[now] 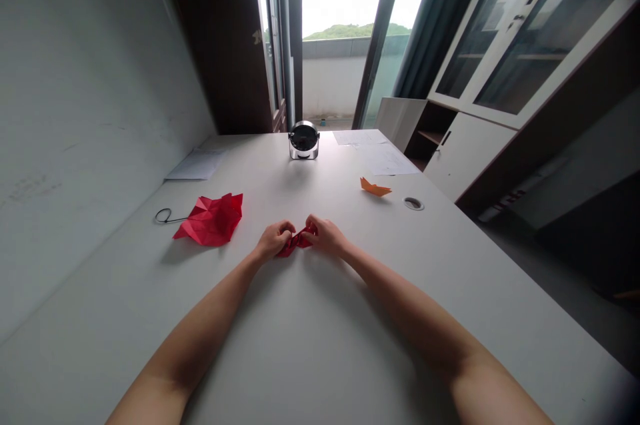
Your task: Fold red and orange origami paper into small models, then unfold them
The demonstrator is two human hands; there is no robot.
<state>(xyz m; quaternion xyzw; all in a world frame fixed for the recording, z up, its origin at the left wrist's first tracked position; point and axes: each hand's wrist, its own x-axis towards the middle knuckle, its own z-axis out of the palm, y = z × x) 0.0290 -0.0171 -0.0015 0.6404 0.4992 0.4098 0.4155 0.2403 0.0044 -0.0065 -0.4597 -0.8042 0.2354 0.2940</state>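
A small folded piece of red paper (296,241) is between my two hands at the middle of the white table. My left hand (274,239) pinches its left end, and my right hand (323,235) grips its right end with the fingers closed. The paper looks creased and narrow in the middle. Farther left lies a larger crumpled red sheet (213,219), with a thin dark looped cord (164,215) reaching out from its left side. An orange folded paper boat (375,188) rests on the table to the right, beyond my right hand.
At the far side of the table (310,338) stands a round black and silver device (303,139). White papers (383,157) lie at the back right, another sheet (197,164) at the back left. A round cable hole (413,203) is near the right edge.
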